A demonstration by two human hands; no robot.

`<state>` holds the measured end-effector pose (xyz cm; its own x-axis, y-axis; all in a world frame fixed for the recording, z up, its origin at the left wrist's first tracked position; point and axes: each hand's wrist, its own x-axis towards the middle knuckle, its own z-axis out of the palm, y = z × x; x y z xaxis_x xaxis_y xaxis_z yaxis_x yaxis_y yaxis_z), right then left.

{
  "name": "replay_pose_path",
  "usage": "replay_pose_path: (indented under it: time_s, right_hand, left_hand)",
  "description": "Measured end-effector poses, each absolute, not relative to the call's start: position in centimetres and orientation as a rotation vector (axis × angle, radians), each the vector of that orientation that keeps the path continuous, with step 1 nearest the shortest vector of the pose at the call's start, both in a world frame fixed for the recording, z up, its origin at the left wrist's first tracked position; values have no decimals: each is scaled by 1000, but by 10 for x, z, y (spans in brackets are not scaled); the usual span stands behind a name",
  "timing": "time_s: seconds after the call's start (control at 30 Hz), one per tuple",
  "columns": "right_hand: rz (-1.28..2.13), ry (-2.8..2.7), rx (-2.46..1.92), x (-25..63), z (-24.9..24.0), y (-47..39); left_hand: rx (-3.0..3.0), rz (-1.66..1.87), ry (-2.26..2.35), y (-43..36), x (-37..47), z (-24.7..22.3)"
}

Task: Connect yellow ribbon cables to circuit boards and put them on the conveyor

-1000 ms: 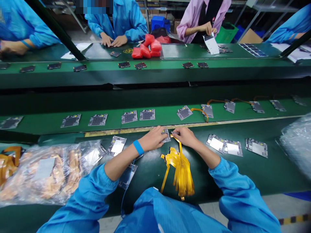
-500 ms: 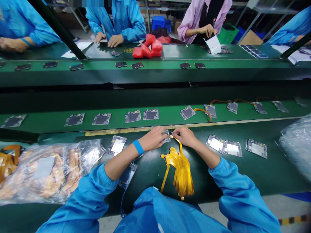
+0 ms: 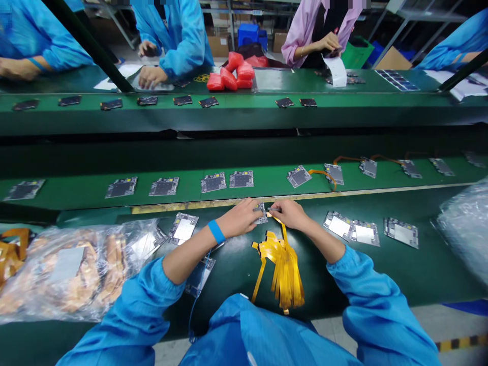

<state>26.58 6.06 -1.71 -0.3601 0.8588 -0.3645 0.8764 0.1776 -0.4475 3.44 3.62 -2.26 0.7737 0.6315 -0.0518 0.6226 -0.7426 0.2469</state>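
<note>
My left hand (image 3: 242, 217), with a blue band at the wrist, grips a small circuit board (image 3: 261, 213) at the edge of the bench; its fingers cover part of it. Close beside it, my right hand (image 3: 292, 213) is closed in a pinch at the end of a yellow flex cable (image 3: 283, 231). A thin grey piece shows at those fingertips, too small to make out. Whether the cable end touches the board I cannot tell. Below the hands lies a fanned bundle of yellow flex cables (image 3: 287, 277).
Silver-faced boards (image 3: 365, 233) lie to the right, and another board (image 3: 183, 227) left. Plastic bags (image 3: 76, 269) flank both sides. Ahead, a green conveyor (image 3: 270, 187) carries boards, some with cables. Red bundles (image 3: 236, 76) and co-workers' hands (image 3: 152, 76) are across the line.
Boards on the near conveyor have shifted slightly right, those on the far one left. A co-worker's hands opposite have moved left. My own hands hold almost the same position.
</note>
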Motion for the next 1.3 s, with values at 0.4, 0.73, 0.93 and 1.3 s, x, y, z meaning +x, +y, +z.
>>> replay_pose_path:
  time_s: [0.4, 0.73, 0.93, 1.3]
  right_hand:
    - [-834, 2411, 1647, 260, -12, 67]
    - [-753, 2444, 1636, 257, -13, 63]
    - [-796, 2695, 1524, 267, -13, 55]
    - [-792, 2715, 1434, 264, -16, 66]
  left_hand:
    - [2720, 96, 946, 35, 33, -26]
    - [2802, 14, 965, 34, 41, -21]
    - [2865, -72, 979, 34, 44, -18]
    - [2791, -21, 976, 39, 43, -19]
